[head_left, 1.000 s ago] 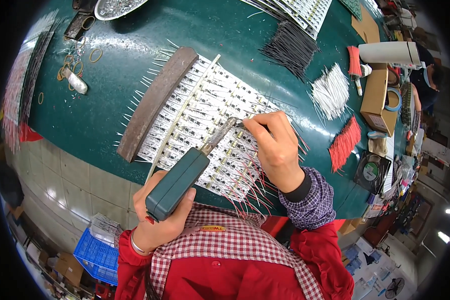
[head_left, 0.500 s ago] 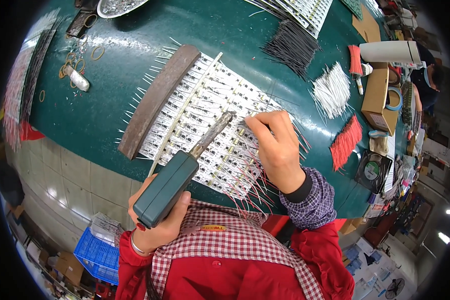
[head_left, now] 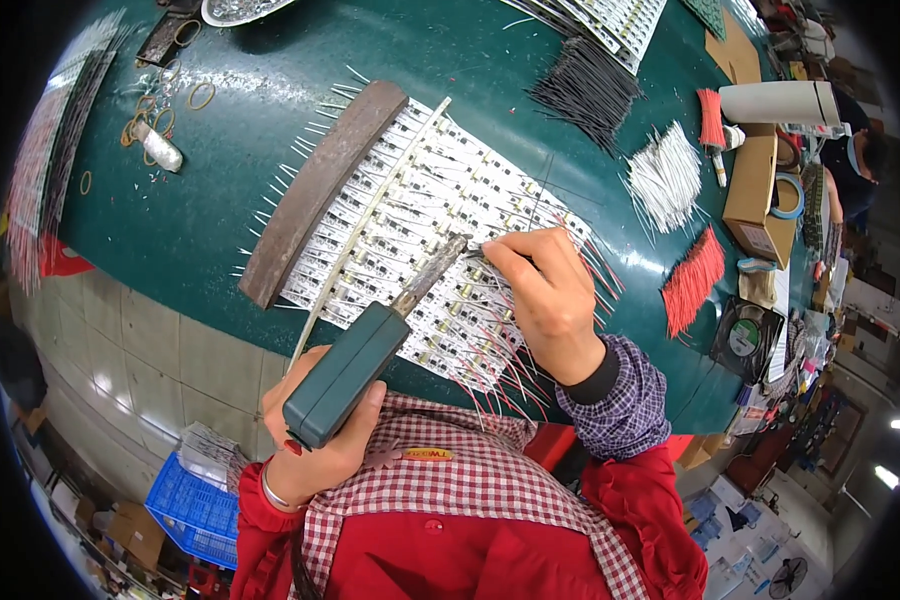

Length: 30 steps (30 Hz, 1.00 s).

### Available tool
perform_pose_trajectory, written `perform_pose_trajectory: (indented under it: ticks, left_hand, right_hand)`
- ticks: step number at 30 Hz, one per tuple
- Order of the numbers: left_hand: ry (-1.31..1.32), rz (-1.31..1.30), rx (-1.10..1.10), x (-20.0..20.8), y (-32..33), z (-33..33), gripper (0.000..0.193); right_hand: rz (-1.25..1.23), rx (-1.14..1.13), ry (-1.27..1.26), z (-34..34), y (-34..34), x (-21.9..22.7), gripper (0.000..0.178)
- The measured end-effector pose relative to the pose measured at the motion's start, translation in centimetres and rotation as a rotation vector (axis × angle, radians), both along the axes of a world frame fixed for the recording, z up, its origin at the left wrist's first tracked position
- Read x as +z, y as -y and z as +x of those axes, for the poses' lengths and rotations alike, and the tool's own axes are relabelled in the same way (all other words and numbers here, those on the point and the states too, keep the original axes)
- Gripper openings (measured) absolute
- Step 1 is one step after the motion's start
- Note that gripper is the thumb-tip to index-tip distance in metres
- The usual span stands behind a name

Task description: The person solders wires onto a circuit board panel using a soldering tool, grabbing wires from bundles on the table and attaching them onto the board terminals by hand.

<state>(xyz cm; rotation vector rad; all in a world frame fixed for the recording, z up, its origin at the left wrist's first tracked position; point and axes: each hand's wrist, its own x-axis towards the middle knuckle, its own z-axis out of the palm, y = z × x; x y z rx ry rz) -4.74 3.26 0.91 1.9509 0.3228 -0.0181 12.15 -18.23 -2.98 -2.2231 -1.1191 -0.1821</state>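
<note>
My left hand (head_left: 325, 425) is wrapped round a soldering iron (head_left: 348, 372) with a dark green boxy body. Its sooty metal tip points up and right, down onto a white panel of small circuit boards (head_left: 390, 230). Right beside the tip, my right hand (head_left: 550, 300) is closed in a pinch on a thin wire, of which only a short dark end shows at the fingertips. Red and white wires (head_left: 505, 385) stick out along the panel's near right side. A brown bar (head_left: 320, 195) lies across the panel's left part, with a thin pale strip (head_left: 375, 215) beside it.
Bundles of black wires (head_left: 587, 95), white wires (head_left: 663, 180) and red wires (head_left: 692, 285) lie on the green table (head_left: 210, 240). More panels (head_left: 610, 30) are stacked at the back. A cardboard box (head_left: 760, 200) stands right; rubber bands (head_left: 202, 96) lie left. A blue crate (head_left: 195, 510) is below.
The panel with its bar has shifted slightly. The soldering iron has moved a little right and down, and my right fingertips have moved slightly left and down, closer to its tip.
</note>
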Motion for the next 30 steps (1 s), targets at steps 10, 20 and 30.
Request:
perform_pose_trajectory:
  ticks: [10, 20, 30]
  left_hand:
    - [-0.046, -0.014, -0.009, -0.3, 0.0, -0.1, 0.022]
    - [-0.021, -0.059, 0.019, -0.4, 0.0, 0.1, 0.021]
    - [-0.026, -0.097, 0.076, -0.4, -0.2, -1.3, 0.024]
  right_hand:
    - [-0.015, 0.013, -0.003, 0.1, -0.1, -0.1, 0.034]
    - [-0.063, 0.009, 0.002, 0.1, -0.3, 0.3, 0.033]
    - [-0.043, -0.002, 0.014, 0.0, -0.4, 0.3, 0.032]
